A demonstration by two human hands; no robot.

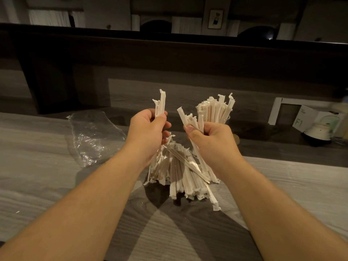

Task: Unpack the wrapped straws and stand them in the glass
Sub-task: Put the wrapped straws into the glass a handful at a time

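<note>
Paper-wrapped straws (180, 172) lie heaped at frame centre, our left hand (148, 132) gripping several and our right hand (211, 140) a few more before the filled glass (227, 119); we should, we judge, keep each bundle upright and lower it gently.

A pile of straws (180, 172) lies on the table (47, 176). Above it, two hands each hold straws. Behind the right hand (211, 142) stands a glass (227, 119) holding straws; a plastic bag (94, 136) lies left.
</note>
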